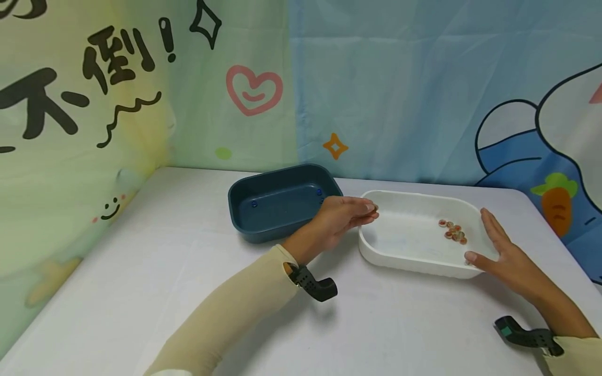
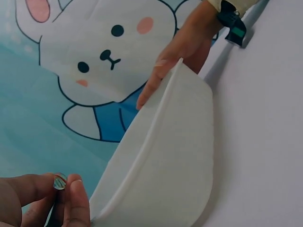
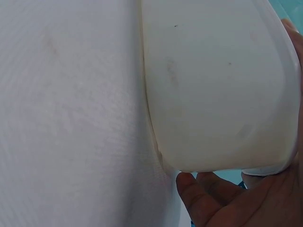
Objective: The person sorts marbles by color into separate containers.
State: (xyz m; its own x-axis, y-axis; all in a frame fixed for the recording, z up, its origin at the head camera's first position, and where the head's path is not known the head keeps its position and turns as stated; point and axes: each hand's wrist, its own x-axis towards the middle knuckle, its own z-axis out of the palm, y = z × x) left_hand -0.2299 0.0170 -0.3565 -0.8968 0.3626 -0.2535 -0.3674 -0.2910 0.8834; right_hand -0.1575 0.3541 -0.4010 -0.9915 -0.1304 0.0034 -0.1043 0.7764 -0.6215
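Note:
My left hand (image 1: 339,216) pinches a clear glass marble (image 2: 60,181) with a coloured swirl between thumb and fingertips. It is by the left end of a white tray (image 1: 400,256), close to the rim. Several reddish, clear marbles (image 1: 455,233) lie in a loose cluster in the tray's right half. At the tray's right end my right hand (image 1: 512,261) holds the rim, thumb over the near corner and fingers along the right side. In the right wrist view, fingertips (image 3: 185,179) lie against the tray's outside.
A dark blue container (image 1: 256,230) stands left of the white tray, behind my left forearm. A few blue marbles (image 1: 254,203) lie spread inside it. White cloth covers the table (image 1: 141,271), and a printed curtain (image 1: 390,94) hangs along its back and left side.

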